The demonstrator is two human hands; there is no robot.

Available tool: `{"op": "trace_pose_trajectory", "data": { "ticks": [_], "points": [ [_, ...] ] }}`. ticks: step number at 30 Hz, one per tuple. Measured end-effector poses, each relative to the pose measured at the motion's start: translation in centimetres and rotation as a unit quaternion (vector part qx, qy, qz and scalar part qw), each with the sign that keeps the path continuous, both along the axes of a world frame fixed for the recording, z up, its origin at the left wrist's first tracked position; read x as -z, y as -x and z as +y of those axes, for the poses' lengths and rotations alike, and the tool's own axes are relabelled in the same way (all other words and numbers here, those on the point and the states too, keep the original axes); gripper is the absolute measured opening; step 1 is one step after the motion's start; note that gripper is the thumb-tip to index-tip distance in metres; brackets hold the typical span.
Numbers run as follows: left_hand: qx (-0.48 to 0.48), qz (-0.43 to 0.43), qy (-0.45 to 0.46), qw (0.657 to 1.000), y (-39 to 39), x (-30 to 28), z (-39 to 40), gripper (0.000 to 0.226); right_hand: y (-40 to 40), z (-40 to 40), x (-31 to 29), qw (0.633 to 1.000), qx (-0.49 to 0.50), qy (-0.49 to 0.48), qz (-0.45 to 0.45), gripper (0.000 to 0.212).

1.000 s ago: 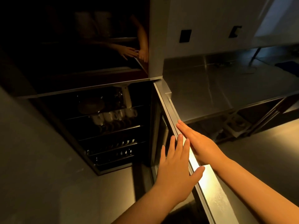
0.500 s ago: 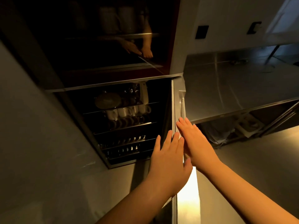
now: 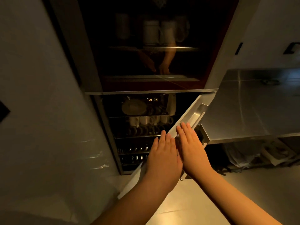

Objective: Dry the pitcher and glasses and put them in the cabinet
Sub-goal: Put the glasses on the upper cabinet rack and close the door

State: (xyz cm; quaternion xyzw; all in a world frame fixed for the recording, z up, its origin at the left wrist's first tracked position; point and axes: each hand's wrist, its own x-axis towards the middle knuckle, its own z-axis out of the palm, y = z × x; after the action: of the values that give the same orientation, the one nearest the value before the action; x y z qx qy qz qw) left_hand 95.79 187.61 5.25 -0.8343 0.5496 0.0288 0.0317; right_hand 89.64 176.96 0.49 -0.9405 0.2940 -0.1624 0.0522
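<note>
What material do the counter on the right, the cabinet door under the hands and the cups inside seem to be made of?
Counter: most likely stainless steel, brushed; it is grey with soft streaky reflections and visible seams.
Door: seemingly metal with a pale satin finish and a shiny recessed handle; painted board is also possible.
Cups: probably glazed white ceramic, opaque with handles; the dim light leaves this uncertain.

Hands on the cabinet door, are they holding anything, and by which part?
Nothing is gripped. The left hand and right hand lie flat, fingers straight, against the cabinet door below its handle.
</note>
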Motion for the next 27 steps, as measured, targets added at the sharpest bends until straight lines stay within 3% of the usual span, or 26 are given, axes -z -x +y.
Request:
{"op": "trace_pose_trajectory", "data": {
  "ticks": [5, 13, 20, 27],
  "points": [
    [-0.047, -0.056, -0.036, 0.997, -2.3, 1.3, -0.8, 0.061, -3.4, -0.7, 1.2, 0.999, 0.002, 0.002, -0.035, 0.064],
    [-0.132, -0.082, 0.02, 0.988, -7.1, 4.3, -2.6, 0.067, -7.1, -3.4, 2.5, 0.997, -0.067, 0.021, -0.013, 0.077],
    [-0.208, -0.02, 0.187, 0.96, -10.8, 6.0, -5.3, 0.072, -9.3, -7.2, 2.9, 0.986, -0.154, 0.055, 0.039, 0.092],
    [-0.256, 0.004, 0.121, 0.959, -13.8, 8.2, -7.9, 0.075, -12.1, -10.6, 3.7, 0.973, -0.209, 0.068, 0.068, 0.095]
  ]
}}
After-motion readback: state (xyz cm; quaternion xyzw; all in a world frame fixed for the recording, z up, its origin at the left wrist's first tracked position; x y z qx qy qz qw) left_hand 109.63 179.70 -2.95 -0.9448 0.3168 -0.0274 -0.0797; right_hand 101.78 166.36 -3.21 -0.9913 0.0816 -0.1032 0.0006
